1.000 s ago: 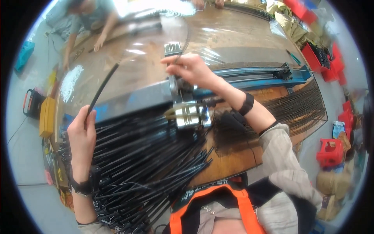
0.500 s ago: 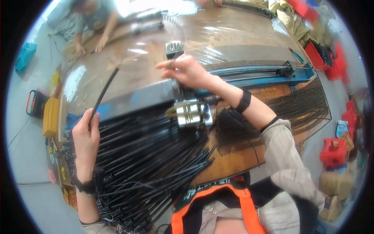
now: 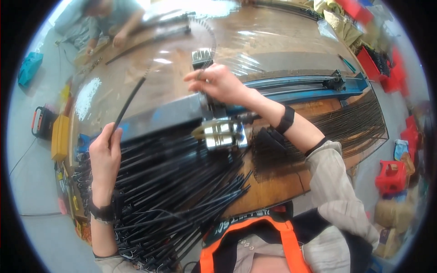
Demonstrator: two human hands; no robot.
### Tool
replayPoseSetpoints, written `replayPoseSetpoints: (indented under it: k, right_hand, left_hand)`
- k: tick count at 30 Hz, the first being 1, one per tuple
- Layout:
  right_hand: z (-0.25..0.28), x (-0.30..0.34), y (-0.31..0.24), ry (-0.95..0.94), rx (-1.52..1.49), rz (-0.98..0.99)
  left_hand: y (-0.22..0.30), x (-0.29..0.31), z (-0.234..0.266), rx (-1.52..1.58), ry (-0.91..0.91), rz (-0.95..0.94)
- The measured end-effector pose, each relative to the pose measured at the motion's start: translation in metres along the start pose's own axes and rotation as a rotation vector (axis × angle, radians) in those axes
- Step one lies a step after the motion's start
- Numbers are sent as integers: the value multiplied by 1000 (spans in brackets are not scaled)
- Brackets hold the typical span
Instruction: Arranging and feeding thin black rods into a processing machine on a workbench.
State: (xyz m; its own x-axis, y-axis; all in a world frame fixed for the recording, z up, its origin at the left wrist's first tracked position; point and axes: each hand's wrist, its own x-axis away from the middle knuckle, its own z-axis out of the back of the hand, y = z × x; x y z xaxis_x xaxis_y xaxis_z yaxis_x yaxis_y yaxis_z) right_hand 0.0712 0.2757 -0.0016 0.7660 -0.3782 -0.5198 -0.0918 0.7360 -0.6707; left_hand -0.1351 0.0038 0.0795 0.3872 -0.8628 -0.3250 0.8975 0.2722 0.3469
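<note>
Item: one slim black tube (image 3: 131,99), slanting up and away over the bench, bit of coil at its far tip. My left hand (image 3: 104,150): thumb and fingers clamped on its near end. My right hand (image 3: 221,84): at a thin coiled spring (image 3: 214,38) arching beyond; whether those fingers pinch it, I cannot tell. Beneath my right forearm: one blue rail (image 3: 291,97). Between my forearms: one shiny metal block (image 3: 223,135); many black rods (image 3: 159,182), fanned. Far left: one yellow box (image 3: 59,136).
</note>
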Motion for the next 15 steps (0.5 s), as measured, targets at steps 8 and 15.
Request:
replayPoseSetpoints:
  k: [8, 15]
  right_hand:
    - [-15, -11, -2, -227, 554, 115]
    - [93, 100, 46, 119, 910, 192]
  left_hand:
    - [5, -5, 5, -4, 40, -12]
    - [-47, -3, -5, -106, 29, -180]
